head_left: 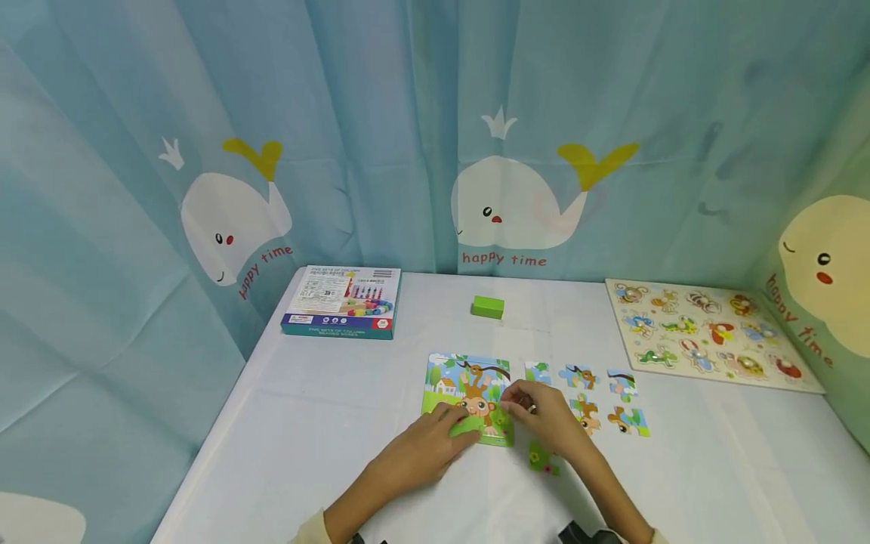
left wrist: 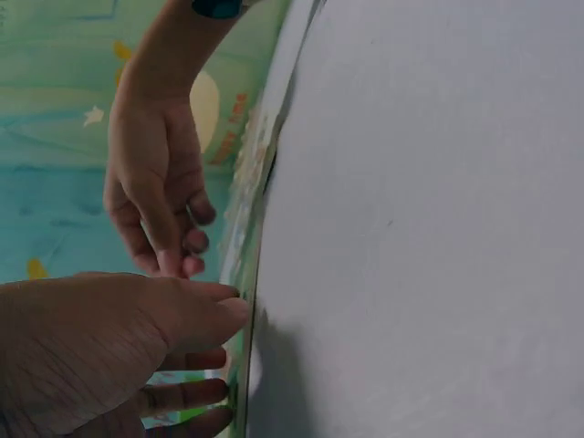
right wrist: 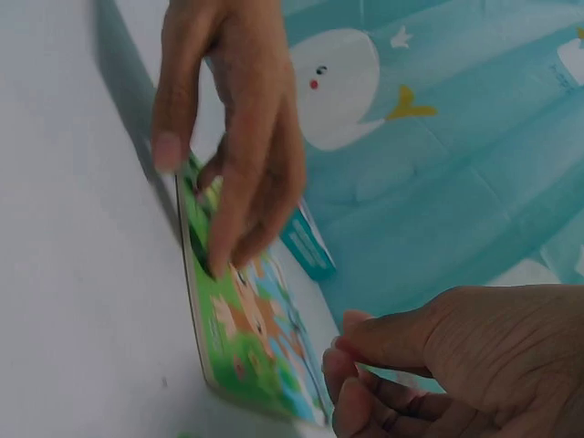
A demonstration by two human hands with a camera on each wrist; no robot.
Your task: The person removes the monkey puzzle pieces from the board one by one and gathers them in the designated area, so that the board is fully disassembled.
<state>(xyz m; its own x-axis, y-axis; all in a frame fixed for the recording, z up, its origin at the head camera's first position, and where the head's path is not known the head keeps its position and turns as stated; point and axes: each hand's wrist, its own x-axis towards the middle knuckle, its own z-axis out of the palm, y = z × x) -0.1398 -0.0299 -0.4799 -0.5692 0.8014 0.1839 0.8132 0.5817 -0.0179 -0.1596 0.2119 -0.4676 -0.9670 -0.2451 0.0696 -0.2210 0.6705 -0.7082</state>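
A monkey puzzle board [head_left: 442,375] with a green border lies on the white table. My left hand [head_left: 424,446] rests over its lower left part, fingers extended on the picture and thumb near the front edge. In the right wrist view the left hand [right wrist: 242,137] reaches across the board [right wrist: 260,328]. Beside the board's right edge is my right hand [head_left: 544,415], fingers curled and thumb tip against the index finger. No piece shows between those fingertips, also in the right wrist view of the right hand [right wrist: 456,365].
Loose puzzle pieces lie right of the board, among them a monkey-face piece [head_left: 586,414], a corner piece [head_left: 628,421] and a flower piece [head_left: 544,458]. Behind stand a green block [head_left: 488,307], a boxed bead set [head_left: 340,302] and an insect peg board [head_left: 714,332]. Curtains [head_left: 381,136] surround the table.
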